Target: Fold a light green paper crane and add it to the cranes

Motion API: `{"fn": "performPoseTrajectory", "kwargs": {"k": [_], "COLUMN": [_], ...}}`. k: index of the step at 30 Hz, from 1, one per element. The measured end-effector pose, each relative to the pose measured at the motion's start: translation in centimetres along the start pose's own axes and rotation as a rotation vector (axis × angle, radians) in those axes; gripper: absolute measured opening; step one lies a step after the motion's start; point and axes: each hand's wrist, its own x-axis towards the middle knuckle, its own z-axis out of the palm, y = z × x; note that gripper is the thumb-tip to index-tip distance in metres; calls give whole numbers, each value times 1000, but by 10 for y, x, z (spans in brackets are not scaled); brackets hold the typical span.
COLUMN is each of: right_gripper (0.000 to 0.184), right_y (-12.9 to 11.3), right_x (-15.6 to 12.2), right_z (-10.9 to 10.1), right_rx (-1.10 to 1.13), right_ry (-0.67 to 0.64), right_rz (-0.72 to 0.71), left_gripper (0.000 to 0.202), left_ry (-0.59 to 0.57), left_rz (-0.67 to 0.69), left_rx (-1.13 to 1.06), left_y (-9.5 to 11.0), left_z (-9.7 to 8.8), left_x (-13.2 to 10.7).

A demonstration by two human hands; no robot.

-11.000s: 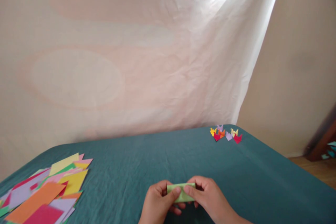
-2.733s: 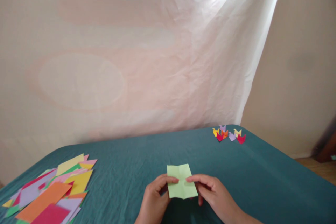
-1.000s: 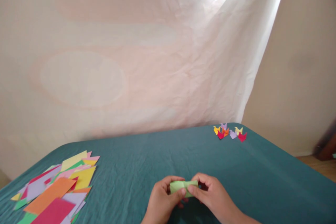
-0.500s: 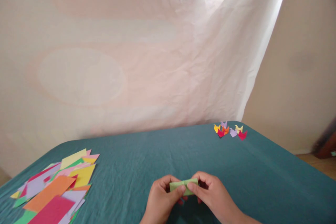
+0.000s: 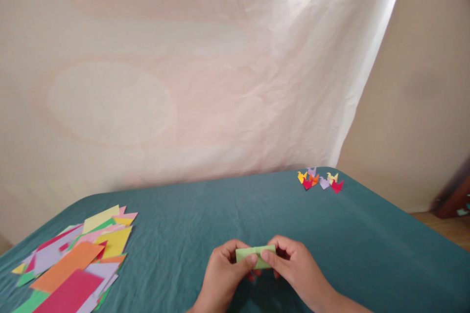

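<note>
A light green piece of folded paper (image 5: pixel 256 251) is held up between both hands, near the front edge of the view. It is a narrow rectangle with a crease down its middle. My left hand (image 5: pixel 225 274) pinches its left half, thumb on the near face and fingers behind. On the right half, my right hand (image 5: pixel 299 269) grips in the same way, its thumb close to the left thumb. The fingertips behind the paper are partly hidden.
A dark green cloth covers the table (image 5: pixel 191 220). Loose coloured paper sheets (image 5: pixel 69 264) lie overlapping at the left. Several small folded paper birds (image 5: pixel 319 179) stand at the far right corner. A pale hanging sheet (image 5: pixel 205 88) rises behind the table.
Both hands still pinch the green paper, and the thumbs have shifted slightly along it. The whole view has moved a little.
</note>
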Motion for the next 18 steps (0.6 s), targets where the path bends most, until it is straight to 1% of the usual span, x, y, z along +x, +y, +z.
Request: {"fn": "performPoseTrajectory", "kwargs": {"k": [5,12,18], "right_gripper": [38,38,39], "right_y": [-2,-2,-6], "right_x": [-1,-3,-3], "right_z": [-1,-1,-1], "right_rx": [30,31,21], "right_ry": [14,17,18], "right_rz": [-3,1,15], "left_gripper": [33,31,33], "left_ry": [1,36,52], "left_rz": [2,29,19], "left_rx": [-56,-36,-37], "left_y": [3,5,5], "left_z": [-1,1,1], "left_x": [-1,-2,-3]}}
